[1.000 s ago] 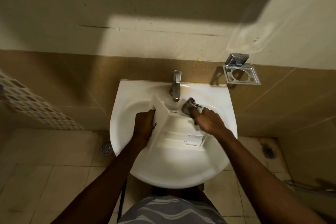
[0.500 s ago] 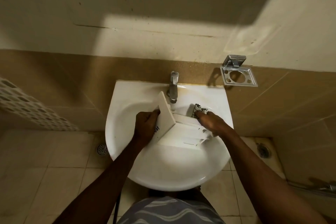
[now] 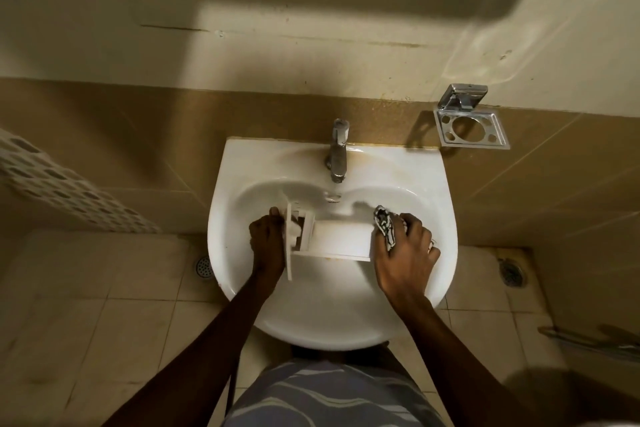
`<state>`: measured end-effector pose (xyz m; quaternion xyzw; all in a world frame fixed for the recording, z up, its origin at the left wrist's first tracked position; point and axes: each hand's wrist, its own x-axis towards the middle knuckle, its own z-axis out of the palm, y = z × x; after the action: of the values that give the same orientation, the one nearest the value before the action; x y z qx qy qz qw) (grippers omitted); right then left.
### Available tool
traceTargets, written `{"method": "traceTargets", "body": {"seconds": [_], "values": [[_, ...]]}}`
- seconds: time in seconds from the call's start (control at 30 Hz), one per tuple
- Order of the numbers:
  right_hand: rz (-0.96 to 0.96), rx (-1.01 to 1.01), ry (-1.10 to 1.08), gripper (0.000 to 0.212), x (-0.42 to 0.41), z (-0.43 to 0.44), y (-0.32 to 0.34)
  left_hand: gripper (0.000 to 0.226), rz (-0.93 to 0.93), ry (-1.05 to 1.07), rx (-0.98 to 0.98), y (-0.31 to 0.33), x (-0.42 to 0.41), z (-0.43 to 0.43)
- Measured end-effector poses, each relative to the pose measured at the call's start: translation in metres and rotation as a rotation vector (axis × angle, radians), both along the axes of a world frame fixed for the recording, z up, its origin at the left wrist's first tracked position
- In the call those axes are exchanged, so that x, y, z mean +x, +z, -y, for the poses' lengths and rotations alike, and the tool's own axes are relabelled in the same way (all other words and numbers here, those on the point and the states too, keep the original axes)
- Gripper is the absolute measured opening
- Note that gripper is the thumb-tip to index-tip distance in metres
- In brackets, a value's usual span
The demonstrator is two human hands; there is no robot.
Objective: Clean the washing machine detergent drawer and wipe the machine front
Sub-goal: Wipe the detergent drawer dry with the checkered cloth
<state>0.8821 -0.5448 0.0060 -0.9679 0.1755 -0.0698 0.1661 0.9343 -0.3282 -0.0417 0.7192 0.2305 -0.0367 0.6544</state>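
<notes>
While the detergent drawer [image 3: 341, 239] lay crosswise in the bowl of the sink [image 3: 446, 218], just below the tap [image 3: 338, 152], both hands were at its ends. The left hand [image 3: 266, 243] gripped the broad front panel, fingers wrapped round its edge, probably to steady the drawer and keep it tilted so that any rinse water would drain into the bowl. The right hand [image 3: 405, 260] was curled round a bunched black-and-white cloth [image 3: 384, 224] and pressed it against the drawer's far end, which looked like scrubbing of the back corner.

A long white side of the drawer faced the camera. Only the small fittings behind the front panel showed, so what sat in its compartments could not be told. The bowl held nothing besides the drawer and the hands; whether water ran from the tap was not clear.

On the tiled wall to the right hung a chrome holder [image 3: 472, 130] with nothing in its rings. A white perforated basket [image 3: 62, 184] stood at the left edge, its inside out of sight, and a floor drain [image 3: 202, 267] sat in the tiles beside the sink.
</notes>
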Motion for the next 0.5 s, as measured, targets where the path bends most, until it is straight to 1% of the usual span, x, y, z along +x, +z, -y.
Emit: {"method": "traceTargets", "body": {"seconds": [0.07, 0.1, 0.2, 0.27, 0.33, 0.37, 0.47, 0.5], "values": [[-0.016, -0.071, 0.081, 0.055, -0.009, -0.004, -0.004, 0.076, -0.166, 0.012, -0.29, 0.008, -0.007, -0.001], [-0.028, -0.092, 0.102, 0.055, -0.011, -0.006, -0.006, 0.077, -0.209, 0.008, -0.368, 0.017, -0.009, 0.0], [-0.073, -0.151, 0.146, 0.054, -0.01, -0.01, -0.004, 0.071, -0.268, -0.028, -0.416, 0.023, -0.006, 0.001], [-0.079, -0.202, 0.228, 0.051, -0.003, -0.012, 0.0, 0.08, -0.322, -0.083, -0.459, 0.02, -0.001, -0.004], [-0.088, -0.225, 0.359, 0.046, 0.005, -0.019, 0.004, 0.093, -0.381, -0.16, -0.549, 0.022, 0.005, -0.01], [-0.102, -0.212, 0.429, 0.045, 0.008, -0.026, 0.004, 0.09, -0.391, -0.186, -0.616, 0.024, 0.005, -0.011], [-0.189, -0.101, 0.534, 0.054, 0.008, -0.056, -0.003, 0.049, -0.359, -0.126, -0.738, 0.018, 0.0, -0.007], [-0.212, -0.073, 0.54, 0.059, 0.004, -0.065, -0.005, 0.04, -0.338, -0.102, -0.768, 0.016, -0.002, -0.005]]}}
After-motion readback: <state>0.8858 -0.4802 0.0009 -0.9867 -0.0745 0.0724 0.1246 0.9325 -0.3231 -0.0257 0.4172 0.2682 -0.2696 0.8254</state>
